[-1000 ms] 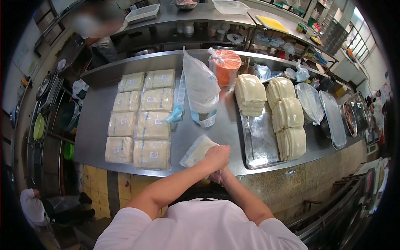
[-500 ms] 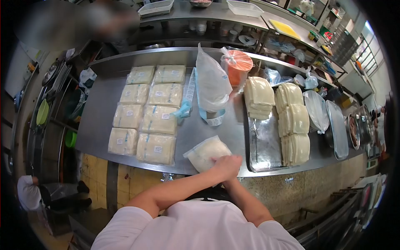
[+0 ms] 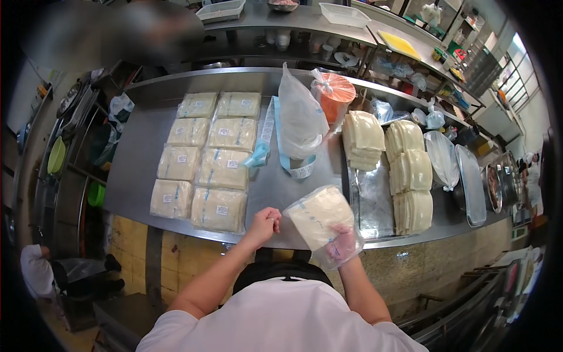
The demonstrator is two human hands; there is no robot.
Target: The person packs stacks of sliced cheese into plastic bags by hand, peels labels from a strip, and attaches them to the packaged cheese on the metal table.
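Note:
A clear plastic bag holding a stack of pale flat sheets, like dough wrappers, is tilted above the table's front edge. My right hand shows through the plastic at the bag's lower right end, gripping the bag with the stack. To the left of it, my left hand is closed with fingers curled, apart from the bag, and nothing shows in it. Several filled bags with white labels lie in two columns left of my left hand. A blue-and-white label strip trails across the middle of the table.
Stacks of unwrapped pale sheets stand on and around a metal tray at right. Behind are a white plastic bag and a wrapped orange container. A blurred person is across the table; another person is at lower left.
My hands have separated: the left moved leftward off the bag. My right hand has raised and turned the bag to the right, and the sheets inside now show plainly.

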